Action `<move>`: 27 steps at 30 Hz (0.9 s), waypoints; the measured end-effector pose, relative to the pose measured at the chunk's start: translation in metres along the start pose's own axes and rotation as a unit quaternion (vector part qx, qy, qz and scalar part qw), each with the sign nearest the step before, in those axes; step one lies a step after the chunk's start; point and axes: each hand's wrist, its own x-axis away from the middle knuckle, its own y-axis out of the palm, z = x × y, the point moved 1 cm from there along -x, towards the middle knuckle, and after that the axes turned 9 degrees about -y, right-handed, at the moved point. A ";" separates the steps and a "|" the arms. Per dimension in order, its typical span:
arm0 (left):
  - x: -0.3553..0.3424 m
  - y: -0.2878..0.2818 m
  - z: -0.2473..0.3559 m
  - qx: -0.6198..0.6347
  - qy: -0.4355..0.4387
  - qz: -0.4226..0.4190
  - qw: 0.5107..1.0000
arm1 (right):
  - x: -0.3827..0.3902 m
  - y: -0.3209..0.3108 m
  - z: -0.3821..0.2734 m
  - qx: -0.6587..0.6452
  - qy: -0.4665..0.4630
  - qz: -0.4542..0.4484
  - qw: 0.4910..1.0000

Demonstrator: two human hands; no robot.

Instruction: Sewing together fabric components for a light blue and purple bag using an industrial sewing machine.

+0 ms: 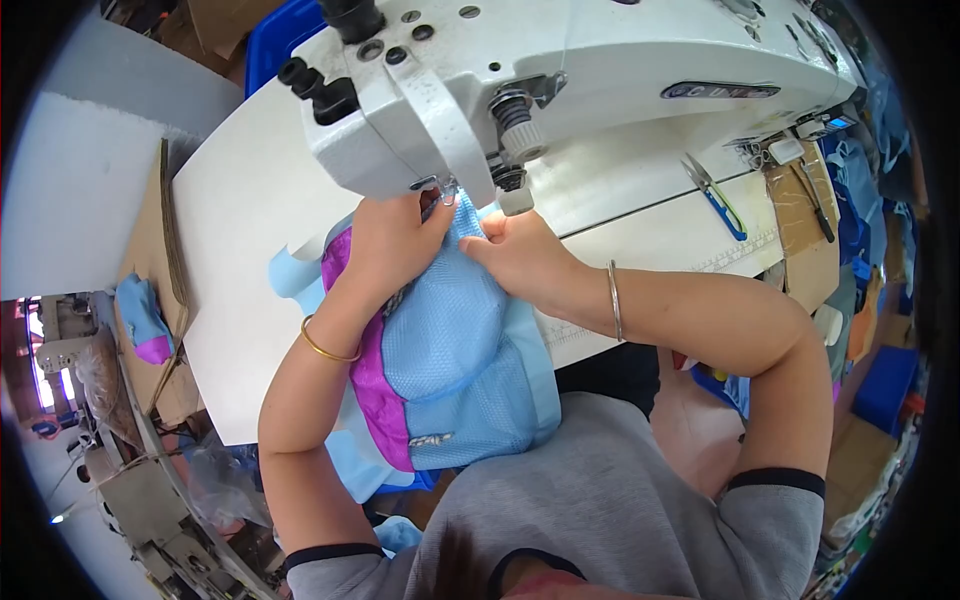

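A light blue mesh fabric piece (pixel 445 340) with a purple side panel (pixel 376 400) lies over the front of the table and hangs toward my lap. Its upper end runs under the head of a white sewing machine (pixel 590 70). Close to the needle area (pixel 449 190), my left hand (pixel 398 238) is closed on the left part of the fabric, its fingertips partly hidden by the machine. My right hand (pixel 522 250) pinches the right edge of the same fabric, thumb on top. The needle tip itself is too small to make out.
Thread snips (pixel 716 198) with a blue and green handle lie on the table right of the machine, beyond a printed ruler strip (pixel 740 255). A similar blue and purple piece (pixel 145 318) rests on cardboard at left. Blue bins (pixel 885 390) stand at right.
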 end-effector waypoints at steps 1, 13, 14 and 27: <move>-0.002 0.005 -0.006 -0.029 0.031 0.031 0.999 | -0.003 0.001 0.006 0.016 -0.035 -0.013 0.999; 0.007 0.008 -0.022 0.113 0.152 0.092 0.978 | 0.015 -0.001 -0.021 0.005 -0.019 0.030 0.999; 0.005 0.005 -0.024 0.114 0.153 0.090 0.978 | 0.011 -0.003 -0.019 0.017 -0.042 -0.025 0.999; 0.015 -0.014 0.001 -0.096 0.234 0.030 0.967 | 0.004 -0.007 -0.029 0.030 0.050 -0.085 0.995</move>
